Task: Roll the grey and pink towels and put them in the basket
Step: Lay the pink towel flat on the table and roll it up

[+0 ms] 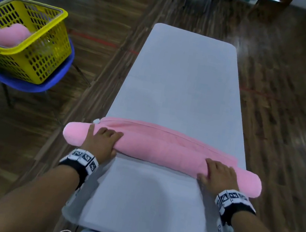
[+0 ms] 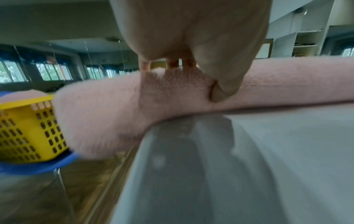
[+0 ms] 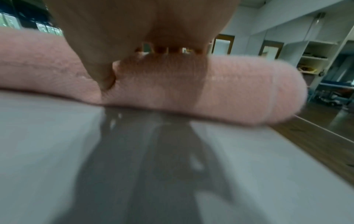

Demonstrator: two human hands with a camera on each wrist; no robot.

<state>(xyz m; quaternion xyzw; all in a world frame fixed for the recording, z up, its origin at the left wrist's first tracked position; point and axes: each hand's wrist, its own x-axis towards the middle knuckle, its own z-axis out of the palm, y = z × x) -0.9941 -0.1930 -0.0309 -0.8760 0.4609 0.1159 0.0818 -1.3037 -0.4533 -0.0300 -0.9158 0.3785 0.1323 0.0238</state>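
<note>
across the near part of a long grey tabletop point(image 1: 179, 75) lay a pink towel point(image 1: 162, 152), almost fully rolled into a thick log set crosswise, with both ends overhanging the tabletop's sides. a narrow flap of unrolled towel lay flat just beyond the roll.

the left hand point(image 1: 101, 143) sat near the roll's left end, fingers draped over the top and thumb pressed into the near side, so it gripped the roll. the right hand point(image 1: 217, 173) gripped it the same way near the right end. both wrist views showed the thumbs denting the plush cloth.

a yellow basket point(image 1: 36, 59) stood on a blue chair point(image 1: 61, 78) to the left, well apart from the tabletop, with another pink towel point(image 1: 9, 35) already inside. no grey towel was clearly visible.

the step in hand looked like finishing the roll. to do it well, both hands would need to push forward evenly so the ends stayed level, keep firm downward pressure so the layers stayed tight, and tuck the last flap underneath. the overhanging ends might sag or loosen when lifted, so the grip should hold the seam shut.
</note>
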